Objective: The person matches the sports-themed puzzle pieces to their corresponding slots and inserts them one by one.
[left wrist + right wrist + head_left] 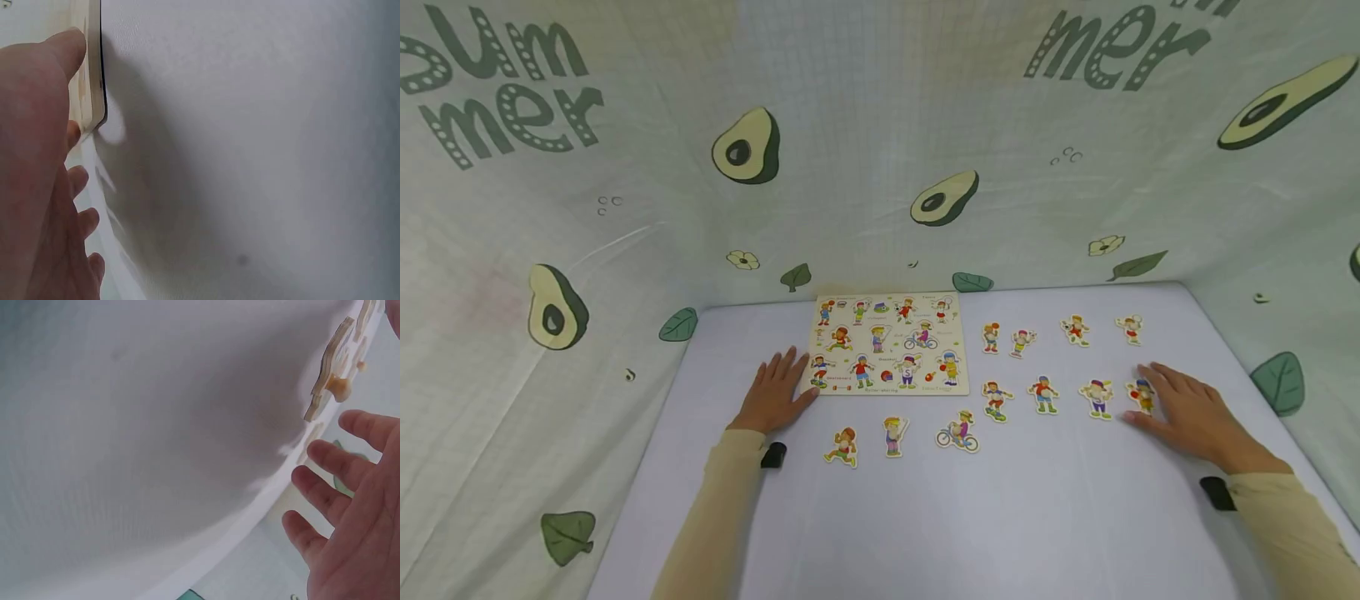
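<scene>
A wooden puzzle board [889,343] with printed children doing sports lies at the back of the table. My left hand [772,393] is at its left edge, fingers extended; the left wrist view shows the thumb [67,51] over the board's corner. On the right, my right hand [1187,414] spreads its fingers beside a knobbed puzzle piece [1142,396] of a child with a blue cap and a ball. In the right wrist view that piece's wooden knob [339,388] stands apart from the visible fingers [325,494]. Neither hand grips anything.
More loose pieces lie about: a runner [842,447], a child with a bat [893,437], a cyclist [958,432], a skateboarder [996,401] and several others farther right. The white table [970,525] meets an avocado-print cloth [850,242] at the back and sides.
</scene>
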Demonstrator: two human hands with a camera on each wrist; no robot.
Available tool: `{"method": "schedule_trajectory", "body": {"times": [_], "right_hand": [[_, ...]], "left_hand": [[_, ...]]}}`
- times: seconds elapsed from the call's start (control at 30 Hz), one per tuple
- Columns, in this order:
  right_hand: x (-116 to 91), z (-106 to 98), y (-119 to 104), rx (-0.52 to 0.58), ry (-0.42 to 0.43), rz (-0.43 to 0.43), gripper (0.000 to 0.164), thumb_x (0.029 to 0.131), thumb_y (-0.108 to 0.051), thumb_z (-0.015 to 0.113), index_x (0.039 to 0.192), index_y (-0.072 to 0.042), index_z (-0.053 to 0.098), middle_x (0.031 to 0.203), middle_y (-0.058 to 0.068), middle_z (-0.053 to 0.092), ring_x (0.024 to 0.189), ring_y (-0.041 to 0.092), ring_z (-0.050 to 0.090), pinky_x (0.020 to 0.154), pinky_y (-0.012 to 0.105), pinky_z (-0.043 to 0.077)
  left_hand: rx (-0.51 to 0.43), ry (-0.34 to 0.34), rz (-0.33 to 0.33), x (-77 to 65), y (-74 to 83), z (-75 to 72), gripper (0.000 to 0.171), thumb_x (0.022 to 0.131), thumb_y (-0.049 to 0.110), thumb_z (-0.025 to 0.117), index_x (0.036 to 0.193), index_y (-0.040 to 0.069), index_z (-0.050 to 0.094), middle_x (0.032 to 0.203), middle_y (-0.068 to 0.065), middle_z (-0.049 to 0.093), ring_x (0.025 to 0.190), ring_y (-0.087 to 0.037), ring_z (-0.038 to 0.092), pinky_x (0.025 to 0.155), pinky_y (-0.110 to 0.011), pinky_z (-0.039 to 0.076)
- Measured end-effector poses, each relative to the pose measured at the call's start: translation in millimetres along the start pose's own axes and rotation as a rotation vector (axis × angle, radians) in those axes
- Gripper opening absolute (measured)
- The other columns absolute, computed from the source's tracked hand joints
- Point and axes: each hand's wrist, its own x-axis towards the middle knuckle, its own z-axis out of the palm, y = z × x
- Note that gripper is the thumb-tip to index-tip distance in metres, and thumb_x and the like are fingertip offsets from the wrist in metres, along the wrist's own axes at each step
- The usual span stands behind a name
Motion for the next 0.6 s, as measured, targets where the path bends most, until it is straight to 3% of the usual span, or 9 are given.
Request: {"method": "schedule_trajectory", "body": {"times": [0.33, 0.6], "right_hand": [[0, -4, -9, -0.026, 0.072, -0.075, 0.07, 0.096, -0.035, 0.079, 0.142, 0.01, 0.051, 0.139, 0.037, 0.048, 0.123, 0.06, 0.046, 0.1, 0.076, 0.037], [4, -8, -12, -0.083, 0.127, -0.135, 0.047, 0.087, -0.013, 0.085, 0.121, 0.011, 0.063, 0.121, 0.035, 0.06, 0.106, 0.055, 0.06, 0.088, 0.071, 0.049]], "left_hand": [[-0.015, 0.02, 0.009, 2.6, -7.2, 9.5, 0.077, 0.107, 0.049, 0.054, 0.168, 0.009, 0.03, 0.175, -0.022, 0.019, 0.16, -0.048, 0.017, 0.129, -0.062, 0.012], [-0.004, 0.035, -0.003, 6.9, -10.7, 14.7, 0.076, 0.107, 0.051, 0.056, 0.167, 0.011, 0.032, 0.174, -0.021, 0.022, 0.159, -0.048, 0.02, 0.128, -0.064, 0.018]]}}
